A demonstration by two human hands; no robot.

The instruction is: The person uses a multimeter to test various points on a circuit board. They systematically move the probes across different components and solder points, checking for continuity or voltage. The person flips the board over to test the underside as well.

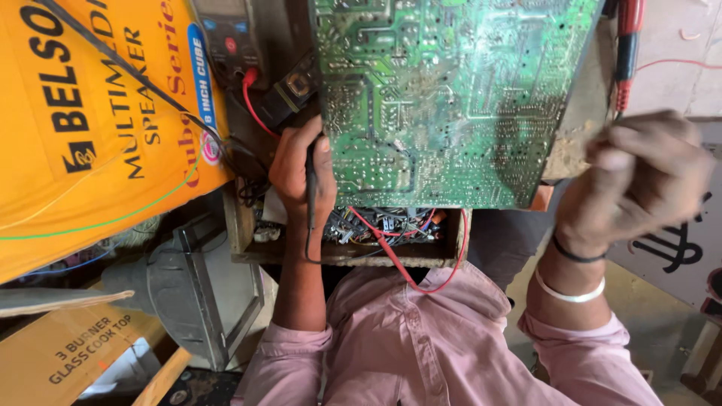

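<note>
Left hand: fingers are closed around a black probe, its tip held against the left edge of the green circuit board, seemingly so a solder point can be touched. Right hand: fingers are curled at the board's right edge beside a red probe; what is pinched cannot be told through blur. The board is propped over an open chassis. A red lead crosses below. A multimeter and orange carton crowd the left.

A person wears a pale pink shirt with a collar, its sleeves rolled up above the forearms. The right wrist carries a thin black band and, just below it, a white bangle.
</note>
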